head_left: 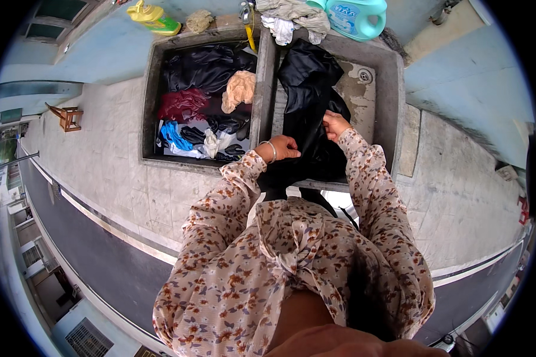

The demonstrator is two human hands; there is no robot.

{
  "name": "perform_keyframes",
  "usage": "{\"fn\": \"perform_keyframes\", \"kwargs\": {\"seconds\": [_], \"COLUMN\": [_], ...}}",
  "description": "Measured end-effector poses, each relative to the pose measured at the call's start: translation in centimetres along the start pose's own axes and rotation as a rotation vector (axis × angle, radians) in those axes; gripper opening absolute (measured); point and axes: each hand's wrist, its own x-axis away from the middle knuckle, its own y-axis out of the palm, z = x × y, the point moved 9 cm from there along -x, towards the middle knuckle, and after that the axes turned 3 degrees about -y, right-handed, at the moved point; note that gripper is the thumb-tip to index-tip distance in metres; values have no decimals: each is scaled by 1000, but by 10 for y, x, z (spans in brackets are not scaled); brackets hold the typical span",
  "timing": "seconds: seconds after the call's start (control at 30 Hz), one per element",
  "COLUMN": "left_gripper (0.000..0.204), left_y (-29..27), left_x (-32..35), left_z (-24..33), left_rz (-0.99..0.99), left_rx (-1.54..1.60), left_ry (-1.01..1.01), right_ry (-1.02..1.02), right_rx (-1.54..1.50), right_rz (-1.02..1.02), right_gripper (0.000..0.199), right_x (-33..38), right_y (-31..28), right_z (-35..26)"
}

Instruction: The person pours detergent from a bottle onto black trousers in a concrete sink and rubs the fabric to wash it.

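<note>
A black garment [307, 101] is being gripped by both the left hand [283, 147] and right hand [335, 125], fingers clenched on it, over the right stone basin [393, 101]

Two basins side by side, upper middle of frame. Left basin [150, 89] holds a heap of clothes [205, 101]. Right basin [390, 89] holds one garment [307, 89], draped over its near rim. Detergent jug [357, 16] and rags [295, 18] on the ledge behind. Small stool [68, 117] at far left.

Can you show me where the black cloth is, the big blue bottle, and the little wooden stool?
black cloth [307, 98], head view, on its upper middle folds in the right basin.
blue bottle [357, 16], head view, on its body.
wooden stool [69, 117], head view, on its seat.
</note>
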Motion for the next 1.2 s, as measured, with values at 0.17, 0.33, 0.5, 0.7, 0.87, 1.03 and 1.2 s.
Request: {"fn": "perform_keyframes", "kwargs": {"seconds": [0.17,0.33,0.5,0.7,0.87,1.03,1.2], "left_gripper": [36,31,29,17,16,24,57], "left_y": [-17,-68,-49,-65,-84,-41,-63], "left_x": [15,8,-14,2,42,42,40], "left_z": [10,1,0,2,-21,-79,-31], "left_rz": [-11,352,357,447,543,451,404], "left_rx": [419,692,959,978,1155,1136,403], "left_ry": [-159,-31,-128,-45,31,-214,-348], "right_ry": [-367,-475,-548,-372,-278,-61,50], "right_rx": [113,311,525,281,103,308,445], "right_rz": [-226,-261,-302,-67,282,2,-9], "right_gripper": [21,25,26,18,26,28,46], "right_x": [7,17,21,28,64,60,21], "right_y": [58,82,94,58,18,33,11], "right_z": [-55,-61,-43,-43,-24,0,-6]}}
